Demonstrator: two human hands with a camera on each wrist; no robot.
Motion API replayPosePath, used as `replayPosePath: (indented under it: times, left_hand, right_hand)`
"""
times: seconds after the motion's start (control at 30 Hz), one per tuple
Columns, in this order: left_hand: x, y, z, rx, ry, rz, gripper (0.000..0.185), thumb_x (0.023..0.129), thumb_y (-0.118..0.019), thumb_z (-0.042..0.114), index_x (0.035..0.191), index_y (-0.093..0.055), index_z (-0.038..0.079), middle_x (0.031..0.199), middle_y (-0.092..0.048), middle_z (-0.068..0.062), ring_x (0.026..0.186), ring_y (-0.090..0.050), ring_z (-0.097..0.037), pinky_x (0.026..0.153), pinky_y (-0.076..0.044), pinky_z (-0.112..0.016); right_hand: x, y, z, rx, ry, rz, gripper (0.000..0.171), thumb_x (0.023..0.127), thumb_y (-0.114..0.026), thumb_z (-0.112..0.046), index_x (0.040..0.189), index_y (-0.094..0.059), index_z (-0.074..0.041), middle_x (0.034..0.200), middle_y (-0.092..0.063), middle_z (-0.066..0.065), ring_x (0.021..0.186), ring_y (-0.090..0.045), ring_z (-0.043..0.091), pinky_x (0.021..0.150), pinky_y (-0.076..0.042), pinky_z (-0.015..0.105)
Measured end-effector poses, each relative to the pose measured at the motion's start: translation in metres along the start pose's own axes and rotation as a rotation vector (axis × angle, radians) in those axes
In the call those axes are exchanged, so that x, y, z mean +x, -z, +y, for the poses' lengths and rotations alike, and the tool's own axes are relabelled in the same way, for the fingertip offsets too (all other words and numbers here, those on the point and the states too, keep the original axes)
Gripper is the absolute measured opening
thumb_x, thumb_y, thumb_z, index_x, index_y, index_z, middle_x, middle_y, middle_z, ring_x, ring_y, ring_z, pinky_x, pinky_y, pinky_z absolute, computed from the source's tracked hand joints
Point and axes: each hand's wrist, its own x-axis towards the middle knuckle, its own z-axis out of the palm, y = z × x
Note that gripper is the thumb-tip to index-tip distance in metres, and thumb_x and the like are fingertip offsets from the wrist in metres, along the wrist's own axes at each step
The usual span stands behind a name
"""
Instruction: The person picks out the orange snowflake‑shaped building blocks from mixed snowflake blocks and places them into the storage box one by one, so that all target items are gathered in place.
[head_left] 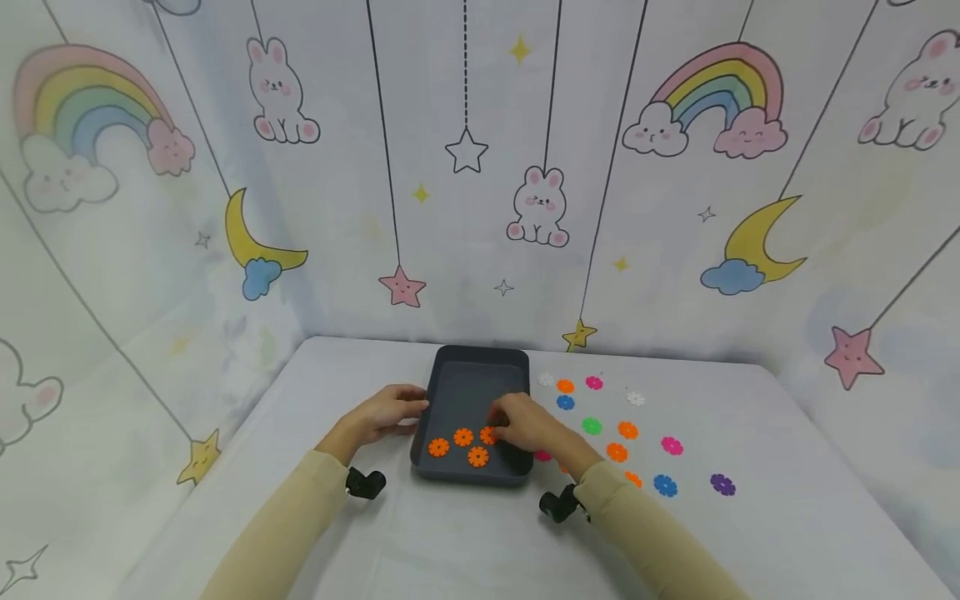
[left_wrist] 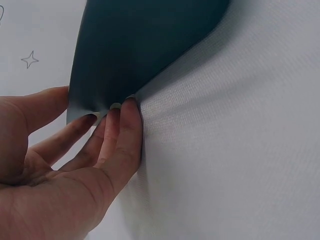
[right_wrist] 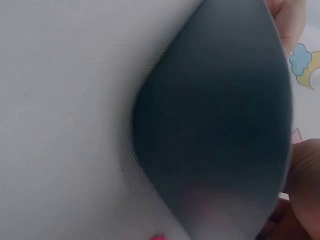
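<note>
A dark grey rectangular tray (head_left: pixel 480 379) stands on the table in the head view. My left hand (head_left: pixel 384 412) holds its left wall; in the left wrist view the thumb meets the rim and the fingertips (left_wrist: pixel 131 107) press on the outer side. Inside the tray's near half lie orange notched plastic discs (head_left: pixel 438 447), like flowers. Over the right wall reaches my right hand (head_left: pixel 522 421), its curled fingers pinching another orange disc (head_left: pixel 487 435) low in the tray, partly hidden by the fingers. The right wrist view mostly shows the tray's outer wall (right_wrist: pixel 215 120).
Right of the tray, several loose discs lie scattered: orange (head_left: pixel 627 430), green (head_left: pixel 592 426), blue (head_left: pixel 665 485), pink (head_left: pixel 672 446), purple (head_left: pixel 723 484) and white (head_left: pixel 635 398). Some sit under the right forearm. A patterned cloth (head_left: pixel 337 208) hangs behind the white table (head_left: pixel 465 533).
</note>
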Motion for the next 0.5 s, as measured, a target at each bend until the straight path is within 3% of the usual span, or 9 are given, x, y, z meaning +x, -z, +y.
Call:
replayPosePath:
  times: [0.23,0.5]
  left_hand:
    - [0.001,0.001,-0.001,0.001,-0.004,-0.002,0.052,0.106,-0.057,0.016,0.151,-0.04,-0.005,0.15,-0.047,-0.025,0.135,-0.051,-0.039,0.106,-0.05,-0.052]
    - [0.001,0.001,0.0,0.015,0.003,-0.008,0.053,0.106,-0.057,0.016,0.152,-0.04,-0.005,0.15,-0.047,-0.025,0.135,-0.051,-0.039,0.106,-0.05,-0.051]
  right_hand:
    - [-0.019,0.02,0.007,0.07,0.049,0.052,0.029,0.094,-0.073,-0.007,0.12,-0.068,0.003,0.115,-0.068,0.012,0.108,-0.065,0.028,0.097,-0.056,0.046]
    - [-0.054,0.054,0.033,0.066,0.054,0.115,0.03,0.095,-0.073,-0.011,0.121,-0.067,0.002,0.115,-0.067,0.015,0.106,-0.061,0.036,0.094,-0.055,0.051]
